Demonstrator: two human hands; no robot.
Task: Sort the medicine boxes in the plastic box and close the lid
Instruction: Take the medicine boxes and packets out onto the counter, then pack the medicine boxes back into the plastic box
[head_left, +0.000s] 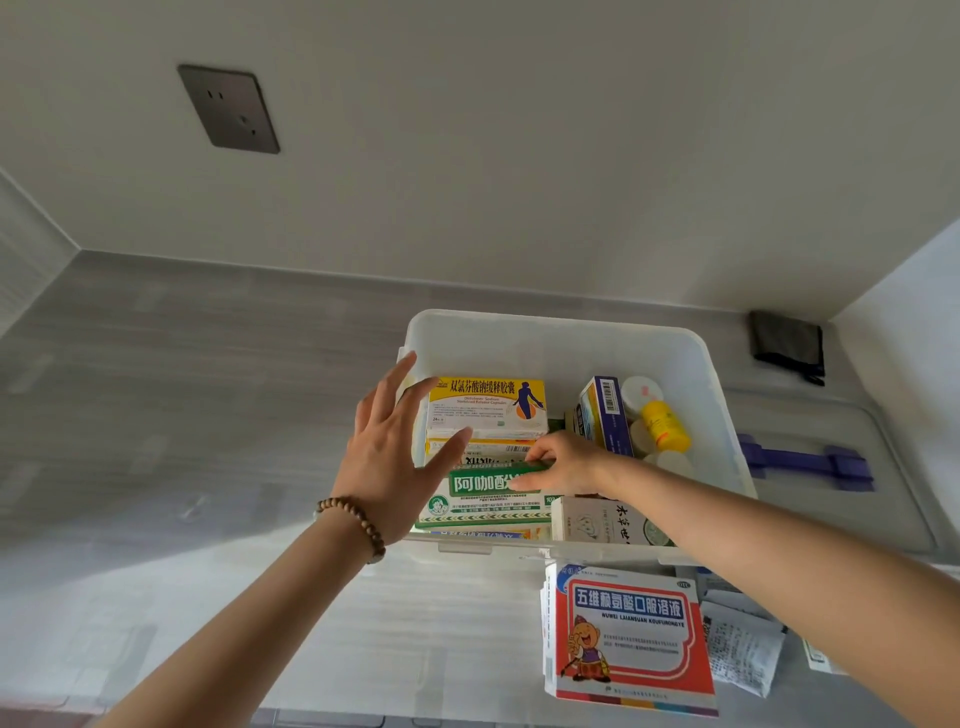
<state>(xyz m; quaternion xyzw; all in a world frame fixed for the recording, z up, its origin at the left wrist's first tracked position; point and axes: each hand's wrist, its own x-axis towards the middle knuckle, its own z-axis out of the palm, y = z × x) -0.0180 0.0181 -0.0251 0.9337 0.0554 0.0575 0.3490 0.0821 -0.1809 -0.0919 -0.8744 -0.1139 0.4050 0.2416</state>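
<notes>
**A:** Where is the green medicine box (483, 501)?

**B:** Flat in the plastic box (561, 325), label up, long axis running left to right. The right hand (563, 465) grips it, with the fingers curled over its far long edge and the thumb on its face.

**A:** And the left hand (395, 457)?

**B:** Fingers straight, spread wide, holding nothing. It is over the left wall, just left of the right fingers.

**A:** Any room to move?

**B:** Little. One yellow medicine box (485, 408) lies just beyond the right fingertips, also with its long axis left to right. One blue box (602, 410) stands on edge just right of the knuckles. One white box (597, 522) sits under the wrist, and there is one yellow bottle (665, 426) farther right. One red box (631, 636) lies outside the near wall. The lid (831, 514) lies off to the right.
</notes>
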